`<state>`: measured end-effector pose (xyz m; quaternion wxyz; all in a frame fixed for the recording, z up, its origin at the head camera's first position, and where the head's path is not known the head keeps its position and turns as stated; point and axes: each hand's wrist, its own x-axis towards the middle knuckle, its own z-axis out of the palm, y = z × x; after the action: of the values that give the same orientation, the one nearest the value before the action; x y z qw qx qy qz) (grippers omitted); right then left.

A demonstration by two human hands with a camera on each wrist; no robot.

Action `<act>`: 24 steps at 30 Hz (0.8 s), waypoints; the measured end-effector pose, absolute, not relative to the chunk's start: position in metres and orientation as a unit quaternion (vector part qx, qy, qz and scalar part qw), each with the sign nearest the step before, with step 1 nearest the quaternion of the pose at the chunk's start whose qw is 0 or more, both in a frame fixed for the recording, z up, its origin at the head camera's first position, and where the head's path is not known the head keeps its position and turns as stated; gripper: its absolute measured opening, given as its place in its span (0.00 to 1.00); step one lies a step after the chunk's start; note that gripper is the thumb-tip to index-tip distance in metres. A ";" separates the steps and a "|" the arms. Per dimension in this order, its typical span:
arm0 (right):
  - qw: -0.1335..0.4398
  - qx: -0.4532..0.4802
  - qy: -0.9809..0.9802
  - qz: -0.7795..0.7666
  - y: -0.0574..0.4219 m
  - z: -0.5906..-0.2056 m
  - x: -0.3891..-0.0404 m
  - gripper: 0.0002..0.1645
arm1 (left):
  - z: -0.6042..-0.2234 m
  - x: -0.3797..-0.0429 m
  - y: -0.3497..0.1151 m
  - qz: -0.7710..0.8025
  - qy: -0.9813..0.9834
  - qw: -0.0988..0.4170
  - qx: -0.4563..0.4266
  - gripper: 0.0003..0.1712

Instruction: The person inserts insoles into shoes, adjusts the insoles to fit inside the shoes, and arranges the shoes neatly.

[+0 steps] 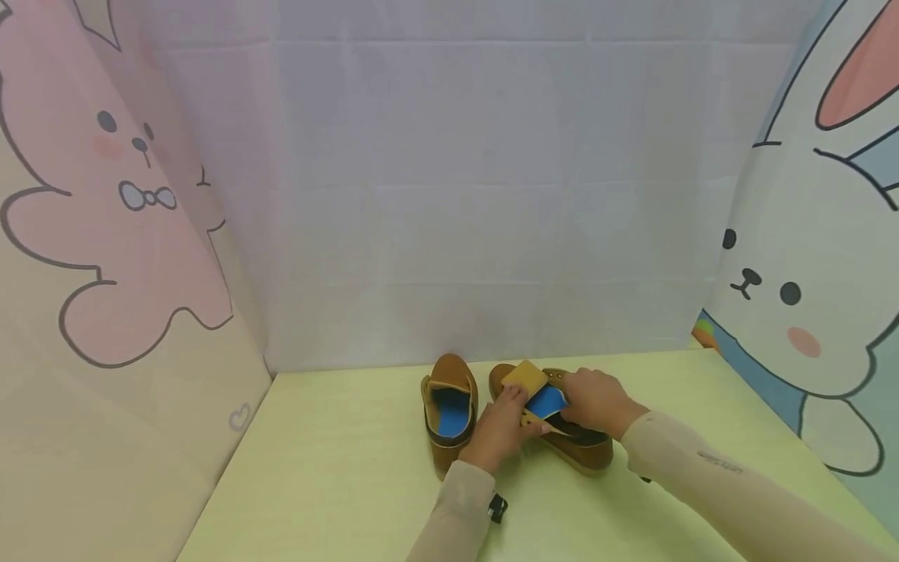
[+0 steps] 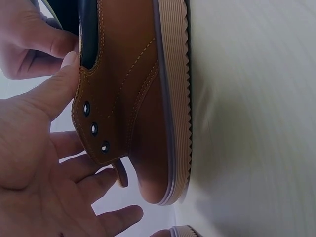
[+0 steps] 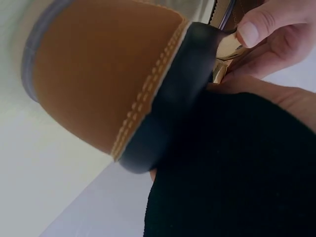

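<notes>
on the tabletop point(image 1: 337, 460), the brown shoe point(image 1: 588, 454) at five o'clock, its mate point(image 1: 449, 375) at six, is clamped at its far edge by the right hand point(image 1: 598, 398) and touched by the left hand point(image 1: 500, 429), fingers apart.

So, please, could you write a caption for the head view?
A person's left grip and right grip work at a brown shoe, beside a matching shoe on a pale surface.
</notes>
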<state>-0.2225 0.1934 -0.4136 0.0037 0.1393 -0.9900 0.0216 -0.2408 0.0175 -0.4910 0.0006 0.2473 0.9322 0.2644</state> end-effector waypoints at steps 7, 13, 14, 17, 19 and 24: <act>0.022 0.146 -0.988 0.038 0.190 -0.420 -0.226 0.09 | -0.490 -0.241 0.017 0.267 0.929 -0.007 0.255 0.40; 0.027 0.148 -0.988 0.041 0.189 -0.426 -0.230 0.16 | -0.489 -0.240 0.018 0.266 0.931 -0.004 0.251 0.41; 0.030 0.147 -0.988 0.042 0.188 -0.427 -0.231 0.16 | -0.489 -0.240 0.018 0.267 0.930 -0.005 0.251 0.41; 0.030 0.142 -0.988 0.049 0.187 -0.428 -0.233 0.15 | -0.488 -0.240 0.018 0.273 0.929 -0.005 0.249 0.40; 0.031 0.141 -0.988 0.053 0.186 -0.429 -0.233 0.15 | -0.489 -0.240 0.018 0.282 0.927 0.001 0.248 0.40; 0.040 0.147 -0.987 0.045 0.184 -0.432 -0.235 0.15 | -0.489 -0.239 0.018 0.296 0.923 0.012 0.245 0.42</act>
<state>-0.2347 0.1836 -0.4315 0.0403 0.1469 -0.9873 0.0454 -0.2393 0.0179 -0.4891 0.0120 0.2451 0.9232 0.2956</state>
